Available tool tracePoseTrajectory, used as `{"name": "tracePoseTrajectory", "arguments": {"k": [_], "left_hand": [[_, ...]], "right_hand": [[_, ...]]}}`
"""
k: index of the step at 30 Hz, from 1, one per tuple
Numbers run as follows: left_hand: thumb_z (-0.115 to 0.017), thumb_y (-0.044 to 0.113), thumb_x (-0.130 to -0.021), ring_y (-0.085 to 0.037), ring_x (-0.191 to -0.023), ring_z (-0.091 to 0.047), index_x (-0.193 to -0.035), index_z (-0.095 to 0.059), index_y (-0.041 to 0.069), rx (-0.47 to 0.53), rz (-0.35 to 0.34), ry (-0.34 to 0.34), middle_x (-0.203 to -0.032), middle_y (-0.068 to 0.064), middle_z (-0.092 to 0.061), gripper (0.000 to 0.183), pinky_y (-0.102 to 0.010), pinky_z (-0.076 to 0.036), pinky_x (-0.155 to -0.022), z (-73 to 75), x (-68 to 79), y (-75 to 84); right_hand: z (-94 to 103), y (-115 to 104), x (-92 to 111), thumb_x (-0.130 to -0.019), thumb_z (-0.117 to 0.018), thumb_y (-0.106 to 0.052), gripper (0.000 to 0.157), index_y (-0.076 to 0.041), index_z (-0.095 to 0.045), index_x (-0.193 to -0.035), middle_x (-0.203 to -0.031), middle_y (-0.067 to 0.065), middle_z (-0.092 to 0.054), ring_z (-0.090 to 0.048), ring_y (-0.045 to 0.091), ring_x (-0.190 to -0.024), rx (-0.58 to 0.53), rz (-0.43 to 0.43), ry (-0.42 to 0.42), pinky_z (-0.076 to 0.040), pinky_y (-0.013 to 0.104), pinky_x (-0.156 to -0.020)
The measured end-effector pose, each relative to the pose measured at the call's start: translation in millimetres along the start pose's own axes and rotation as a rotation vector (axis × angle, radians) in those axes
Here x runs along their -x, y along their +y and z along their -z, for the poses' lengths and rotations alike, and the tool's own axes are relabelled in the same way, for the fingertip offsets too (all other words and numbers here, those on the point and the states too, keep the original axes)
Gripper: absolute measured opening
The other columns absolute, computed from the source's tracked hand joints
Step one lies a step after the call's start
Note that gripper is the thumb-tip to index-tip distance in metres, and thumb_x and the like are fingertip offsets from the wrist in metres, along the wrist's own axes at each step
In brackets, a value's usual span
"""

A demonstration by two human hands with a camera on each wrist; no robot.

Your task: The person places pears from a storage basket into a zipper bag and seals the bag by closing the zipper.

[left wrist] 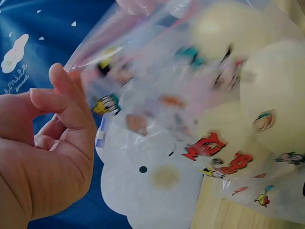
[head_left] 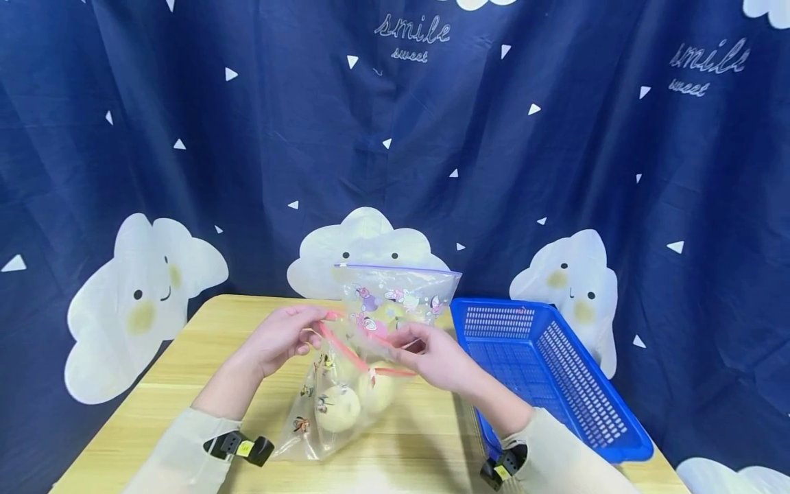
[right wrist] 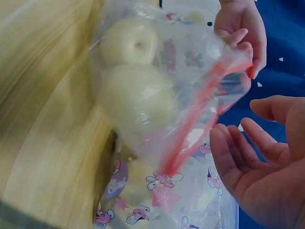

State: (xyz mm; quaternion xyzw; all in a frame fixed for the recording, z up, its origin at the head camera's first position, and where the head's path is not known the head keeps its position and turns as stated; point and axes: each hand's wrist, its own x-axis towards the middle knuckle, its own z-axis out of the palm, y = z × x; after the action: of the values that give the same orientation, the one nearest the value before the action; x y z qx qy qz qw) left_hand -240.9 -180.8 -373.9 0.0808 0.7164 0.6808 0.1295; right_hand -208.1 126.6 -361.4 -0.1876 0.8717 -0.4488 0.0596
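A clear zip bag (head_left: 308,425) with a red zip edge and cartoon prints holds several pale yellow round things (head_left: 338,409), one with a dimple on top. Its mouth gapes apart. My left hand (head_left: 280,339) pinches the left corner of the red edge between thumb and fingers. My right hand (head_left: 441,357) is at the right side of the mouth; in the right wrist view its fingertips (right wrist: 219,136) lie against or just beside the red edge, thumb apart from them. Behind stands a second zip bag (head_left: 395,281) with a purple zip and pink prints, with pale things inside.
A blue plastic basket (head_left: 607,384) with slotted walls stands on the right of the wooden table (head_left: 166,425), next to my right forearm. A dark blue curtain (head_left: 395,185) with white clouds hangs behind the table.
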Motion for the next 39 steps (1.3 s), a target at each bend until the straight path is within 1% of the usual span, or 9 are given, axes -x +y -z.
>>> {"name": "tracePoseTrajectory", "arguments": {"k": [5,11,14,17,21,25,30,36,39], "left_hand": [[-0.061,0.024,-0.111,-0.004,-0.068,-0.065,-0.122,-0.077,0.001,-0.015,-0.001,-0.027,-0.086,0.007,-0.073,0.030,-0.014,-0.042,-0.056,-1.4,-0.9,-3.0],[-0.061,0.025,-0.112,-0.004,-0.069,-0.065,-0.122,-0.077,0.001,-0.022,-0.004,-0.018,-0.087,0.006,-0.072,0.030,-0.014,-0.043,-0.056,-3.6,-1.2,-3.0],[-0.060,0.024,-0.111,-0.004,-0.068,-0.065,-0.123,-0.076,0.000,-0.023,-0.008,-0.022,-0.087,0.006,-0.072,0.031,-0.014,-0.042,-0.056,-3.7,-1.6,-3.7],[-0.060,0.024,-0.111,-0.004,-0.068,-0.064,-0.123,-0.075,-0.001,-0.023,-0.013,-0.032,-0.087,0.007,-0.072,0.032,-0.014,-0.042,-0.055,-4.4,-1.5,-4.3],[-0.059,0.024,-0.112,-0.004,-0.068,-0.064,-0.123,-0.075,-0.001,-0.015,-0.010,-0.045,-0.089,0.006,-0.071,0.032,-0.014,-0.041,-0.055,-6.3,-0.4,-4.0],[-0.059,0.024,-0.112,-0.004,-0.067,-0.064,-0.122,-0.076,-0.001,-0.005,-0.009,-0.044,-0.088,0.006,-0.071,0.031,-0.014,-0.041,-0.055,-8.1,-0.9,-4.9],[-0.057,0.022,-0.112,-0.003,-0.066,-0.064,-0.120,-0.076,0.000,0.017,-0.005,-0.066,-0.085,0.007,-0.071,0.030,-0.013,-0.042,-0.055,-10.7,-3.2,-8.7],[-0.058,0.021,-0.112,-0.004,-0.067,-0.064,-0.125,-0.073,-0.004,0.011,0.008,-0.056,-0.086,0.007,-0.072,0.033,-0.013,-0.041,-0.055,-13.5,-5.1,-12.0],[-0.059,0.022,-0.111,-0.004,-0.068,-0.064,-0.124,-0.074,-0.003,-0.005,0.007,-0.044,-0.088,0.006,-0.073,0.032,-0.014,-0.040,-0.055,-14.7,-4.5,-10.6]], "right_hand": [[1.3,2.9,11.7,-0.105,-0.073,-0.020,0.017,-0.009,-0.077,-0.116,-0.105,0.004,-0.075,-0.065,0.015,-0.088,-0.004,0.013,-0.005,-0.054,0.027,-0.071],[-10.7,3.4,25.8,-0.106,-0.072,-0.030,0.022,-0.009,-0.077,-0.109,-0.087,0.000,-0.072,-0.068,0.015,-0.071,-0.022,-0.001,-0.080,-0.049,0.022,-0.055],[-24.2,4.5,29.8,-0.106,-0.073,-0.037,0.025,-0.012,-0.077,-0.106,-0.084,0.000,-0.072,-0.069,0.015,-0.066,-0.006,-0.019,-0.107,-0.050,0.024,-0.056],[-37.2,7.7,31.6,-0.104,-0.075,-0.041,0.026,-0.015,-0.076,-0.102,-0.082,0.003,-0.073,-0.070,0.019,-0.062,0.004,-0.033,-0.100,-0.049,0.027,-0.058],[-48.6,12.9,32.6,-0.103,-0.076,-0.038,0.024,-0.014,-0.075,-0.097,-0.080,0.005,-0.073,-0.071,0.021,-0.060,-0.004,-0.020,-0.073,-0.050,0.026,-0.060],[-54.5,16.5,31.4,-0.105,-0.075,-0.032,0.022,-0.012,-0.075,-0.096,-0.080,0.008,-0.074,-0.068,0.015,-0.057,-0.019,-0.010,-0.059,-0.054,0.026,-0.060],[-52.5,17.7,30.9,-0.107,-0.071,-0.024,0.021,-0.006,-0.075,-0.096,-0.082,0.010,-0.075,-0.068,0.013,-0.058,-0.020,-0.009,-0.066,-0.050,0.024,-0.053],[-39.5,16.7,31.9,-0.107,-0.069,-0.020,0.019,-0.009,-0.075,-0.093,-0.082,0.005,-0.074,-0.069,0.014,-0.062,-0.007,-0.030,-0.050,-0.049,0.024,-0.052],[-29.9,15.4,31.0,-0.107,-0.068,-0.020,0.018,-0.010,-0.074,-0.092,-0.082,0.003,-0.074,-0.069,0.012,-0.062,0.020,-0.026,-0.026,-0.047,0.023,-0.050]]}}
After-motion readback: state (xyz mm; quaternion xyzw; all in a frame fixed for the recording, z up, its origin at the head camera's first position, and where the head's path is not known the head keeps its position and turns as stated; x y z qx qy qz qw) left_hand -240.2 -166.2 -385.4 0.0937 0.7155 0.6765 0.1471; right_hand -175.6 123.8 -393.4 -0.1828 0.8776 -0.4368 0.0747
